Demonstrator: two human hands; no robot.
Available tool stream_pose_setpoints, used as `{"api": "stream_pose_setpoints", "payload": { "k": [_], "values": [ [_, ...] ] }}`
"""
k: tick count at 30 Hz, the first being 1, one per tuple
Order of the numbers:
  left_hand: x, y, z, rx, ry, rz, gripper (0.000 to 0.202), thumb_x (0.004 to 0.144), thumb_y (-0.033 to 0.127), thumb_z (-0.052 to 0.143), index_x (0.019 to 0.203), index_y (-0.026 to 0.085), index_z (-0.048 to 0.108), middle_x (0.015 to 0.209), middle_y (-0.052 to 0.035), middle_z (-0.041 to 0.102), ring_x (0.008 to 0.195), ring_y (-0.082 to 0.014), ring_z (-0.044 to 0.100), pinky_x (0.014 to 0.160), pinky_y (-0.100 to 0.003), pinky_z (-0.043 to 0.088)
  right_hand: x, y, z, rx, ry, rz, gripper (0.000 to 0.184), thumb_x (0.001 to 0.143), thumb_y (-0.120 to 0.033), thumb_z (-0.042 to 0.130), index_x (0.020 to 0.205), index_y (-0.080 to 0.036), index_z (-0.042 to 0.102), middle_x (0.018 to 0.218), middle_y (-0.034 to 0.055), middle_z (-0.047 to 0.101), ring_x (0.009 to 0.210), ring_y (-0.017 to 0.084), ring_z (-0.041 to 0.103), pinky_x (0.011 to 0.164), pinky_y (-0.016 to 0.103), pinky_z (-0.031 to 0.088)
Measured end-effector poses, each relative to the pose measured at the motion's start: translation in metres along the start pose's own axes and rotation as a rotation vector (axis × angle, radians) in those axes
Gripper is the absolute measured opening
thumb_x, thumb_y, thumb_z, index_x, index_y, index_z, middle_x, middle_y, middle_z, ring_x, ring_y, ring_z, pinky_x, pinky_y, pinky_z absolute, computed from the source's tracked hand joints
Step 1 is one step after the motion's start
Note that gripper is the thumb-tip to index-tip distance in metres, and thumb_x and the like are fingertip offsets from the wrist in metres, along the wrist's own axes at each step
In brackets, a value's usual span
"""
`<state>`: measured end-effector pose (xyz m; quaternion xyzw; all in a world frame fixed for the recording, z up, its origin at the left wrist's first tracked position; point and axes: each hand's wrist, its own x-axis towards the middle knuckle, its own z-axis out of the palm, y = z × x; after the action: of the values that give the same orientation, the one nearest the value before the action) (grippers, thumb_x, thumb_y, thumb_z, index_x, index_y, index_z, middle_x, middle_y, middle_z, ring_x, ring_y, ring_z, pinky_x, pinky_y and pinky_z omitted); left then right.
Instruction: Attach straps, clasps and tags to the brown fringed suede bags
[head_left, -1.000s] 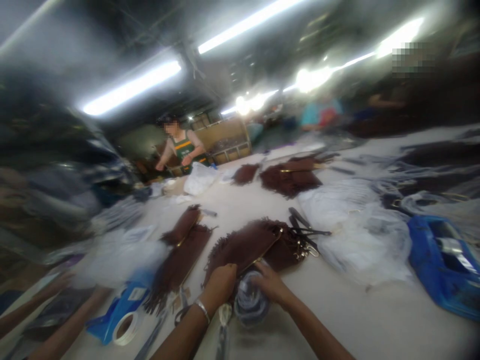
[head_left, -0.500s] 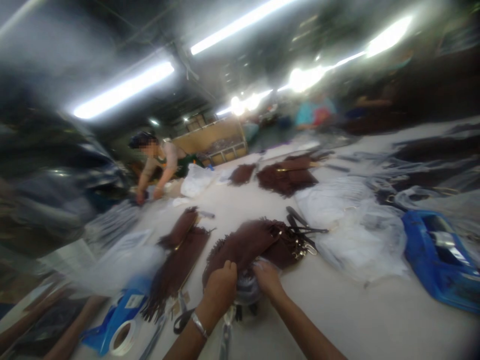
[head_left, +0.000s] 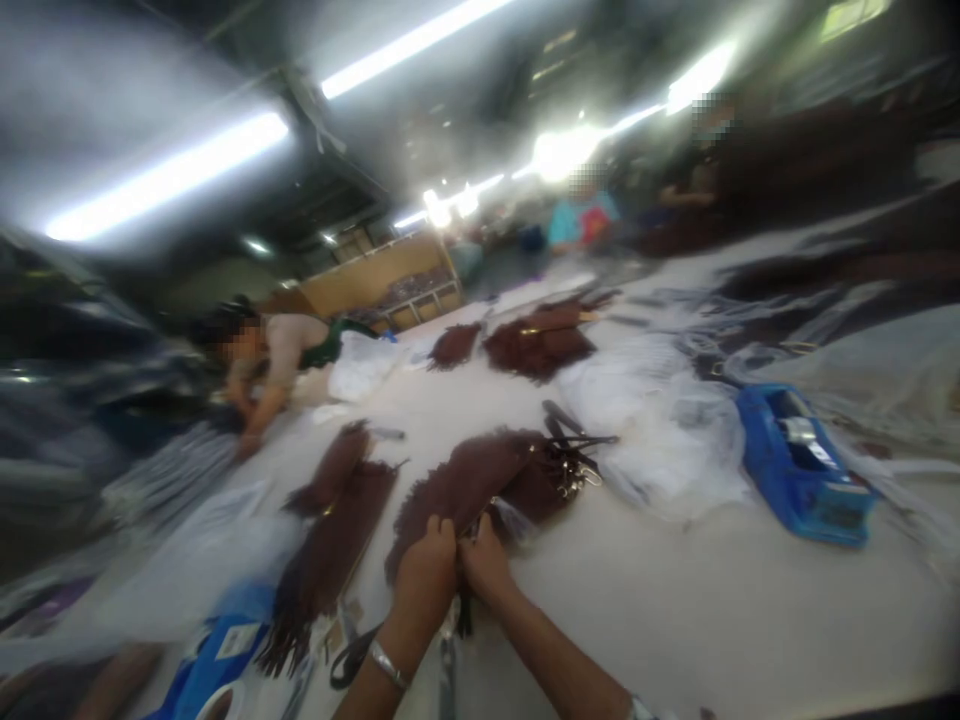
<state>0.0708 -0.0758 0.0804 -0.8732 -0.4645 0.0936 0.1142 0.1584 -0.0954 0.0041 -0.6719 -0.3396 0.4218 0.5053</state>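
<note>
A dark brown fringed bag (head_left: 465, 475) lies on the pale table in front of me. My left hand (head_left: 427, 565) has its fingers closed on the bag's near edge. Close beside it, my right hand (head_left: 487, 565) pinches at the same edge; the exact part between its fingertips is blurred. A piece of clear plastic (head_left: 517, 522) shows just past my right fingers. Dark straps and metal clasps (head_left: 577, 470) lie at the bag's far right end. More brown fringed bags (head_left: 334, 535) rest left of my hands.
Blue tape dispensers stand at the right (head_left: 806, 465) and lower left (head_left: 217, 655). Clear plastic bags (head_left: 660, 430) are heaped right of centre. Further brown bags (head_left: 536, 340) lie farther back. A co-worker (head_left: 277, 350) leans over the table at left; others stand behind.
My right hand has moved left, close to my left hand, and the clear plastic between them now shows to its right. The view has turned slightly right.
</note>
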Motion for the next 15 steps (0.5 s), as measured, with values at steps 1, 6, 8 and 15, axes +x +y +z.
{"api": "stream_pose_setpoints", "payload": {
  "k": [1, 6, 8, 15],
  "values": [
    [0.001, -0.005, 0.002, -0.022, 0.013, 0.003, 0.021, 0.084, 0.002, 0.037, 0.095, 0.016, 0.048, 0.099, -0.0086, 0.057, 0.076, -0.0171, 0.067, 0.059, -0.024, 0.046, 0.001, 0.002, -0.008, 0.013, -0.099, -0.038, 0.046, 0.078, -0.021, 0.055, 0.124, -0.021, 0.047, 0.096, 0.0036, 0.071, 0.083, 0.019, 0.067, 0.072, 0.026, 0.049],
    [0.0, -0.011, 0.01, -0.119, 0.068, 0.019, 0.017, 0.084, 0.006, 0.04, 0.091, 0.019, 0.048, 0.099, -0.0057, 0.057, 0.077, -0.0167, 0.065, 0.06, -0.026, 0.044, 0.008, 0.011, -0.042, -0.205, -0.25, -0.283, 0.045, 0.068, -0.017, 0.066, 0.111, -0.021, 0.057, 0.095, 0.0007, 0.072, 0.084, 0.018, 0.066, 0.073, 0.024, 0.048],
    [-0.001, -0.006, 0.009, -0.124, 0.077, 0.016, 0.015, 0.085, 0.007, 0.04, 0.091, 0.018, 0.048, 0.099, -0.0057, 0.056, 0.075, -0.0166, 0.065, 0.059, -0.026, 0.043, 0.01, 0.008, -0.035, -0.277, -0.147, -0.288, 0.043, 0.068, -0.017, 0.067, 0.11, -0.018, 0.057, 0.1, 0.0059, 0.071, 0.091, 0.021, 0.065, 0.078, 0.027, 0.046],
    [-0.007, -0.007, 0.003, -0.146, 0.072, 0.096, 0.013, 0.092, 0.022, 0.04, 0.093, 0.019, 0.053, 0.103, -0.0067, 0.057, 0.075, -0.0162, 0.064, 0.062, -0.027, 0.045, 0.004, -0.003, -0.004, -0.377, 0.034, -0.255, 0.029, 0.086, -0.018, 0.046, 0.113, -0.013, 0.055, 0.104, 0.015, 0.068, 0.092, 0.023, 0.066, 0.078, 0.029, 0.043]
  ]
}}
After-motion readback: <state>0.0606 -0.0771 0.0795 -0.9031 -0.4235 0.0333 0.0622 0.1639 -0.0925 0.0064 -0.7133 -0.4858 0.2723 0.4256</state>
